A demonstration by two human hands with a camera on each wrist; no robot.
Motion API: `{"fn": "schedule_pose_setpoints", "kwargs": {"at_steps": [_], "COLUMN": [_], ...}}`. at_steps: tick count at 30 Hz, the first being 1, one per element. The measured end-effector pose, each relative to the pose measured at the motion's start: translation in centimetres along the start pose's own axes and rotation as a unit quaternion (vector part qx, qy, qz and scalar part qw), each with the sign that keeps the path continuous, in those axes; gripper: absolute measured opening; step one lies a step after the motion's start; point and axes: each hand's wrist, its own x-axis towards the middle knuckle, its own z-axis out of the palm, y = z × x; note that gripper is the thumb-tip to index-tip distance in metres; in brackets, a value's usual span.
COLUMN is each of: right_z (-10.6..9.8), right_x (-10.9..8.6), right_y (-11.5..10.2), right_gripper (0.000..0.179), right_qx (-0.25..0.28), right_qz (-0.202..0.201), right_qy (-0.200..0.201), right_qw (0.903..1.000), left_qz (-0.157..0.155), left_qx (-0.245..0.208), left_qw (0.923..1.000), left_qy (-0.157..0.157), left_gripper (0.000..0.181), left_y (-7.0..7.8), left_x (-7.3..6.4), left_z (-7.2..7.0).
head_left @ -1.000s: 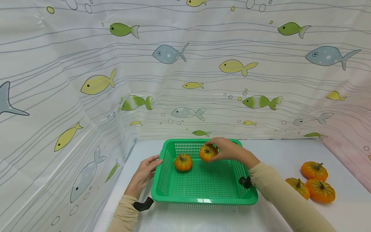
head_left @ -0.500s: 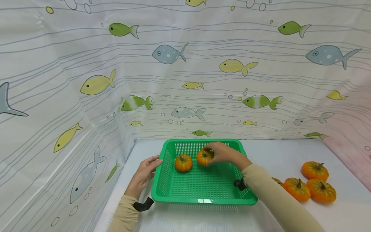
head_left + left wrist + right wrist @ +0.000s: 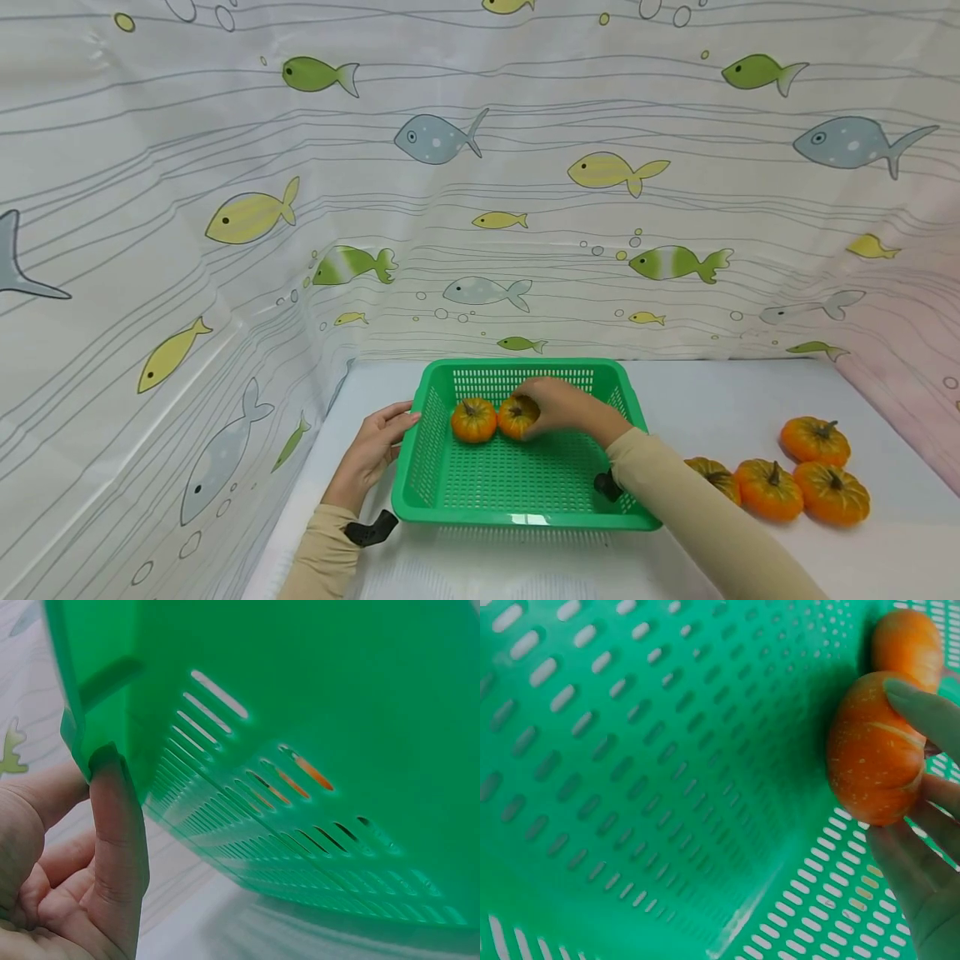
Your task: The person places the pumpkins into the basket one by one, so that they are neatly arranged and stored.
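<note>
1 pumpkin (image 3: 874, 754) — btwn R fingertips (image 3: 903, 693)

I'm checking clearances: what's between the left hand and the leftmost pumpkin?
The basket's slotted left wall stands between the left hand and the leftmost pumpkin in the head view; the left wrist view shows orange through its slots.

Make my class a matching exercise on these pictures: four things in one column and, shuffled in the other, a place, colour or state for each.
Column one
1. Left hand
2. Right hand
3. Basket
4. Four loose pumpkins

Column two
A. Green, with slots
B. On the table, outside the basket
C. Holding a pumpkin inside the basket
D. Touching the basket's left end

Pairs: 1-D, 2-C, 3-A, 4-B
</note>
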Motion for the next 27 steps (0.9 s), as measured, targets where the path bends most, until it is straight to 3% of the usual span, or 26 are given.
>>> {"fn": "schedule_pose_setpoints", "kwargs": {"at_steps": [10,18,27], "right_z": [0.32,0.70,0.59], "right_x": [-0.07,0.19,0.10], "right_y": [-0.46,-0.06,-0.18], "right_gripper": [0.064,0.061,0.061], "right_qx": [-0.011,-0.027,-0.024], "right_qz": [0.019,-0.007,-0.005], "right_qy": [-0.006,0.002,0.001], "right_qw": [0.9998,0.9996,0.9997], "left_qz": [0.002,0.002,0.002], "left_qx": [-0.002,-0.001,0.001], "left_qw": [1.0000,1.0000,1.0000], "left_qy": [-0.005,-0.007,-0.008], "left_gripper": [0.056,0.055,0.056], "left_y": [0.02,-0.07,-0.01], "left_x": [0.02,0.02,-0.08], "left_z": [0.03,0.03,0.04]}}
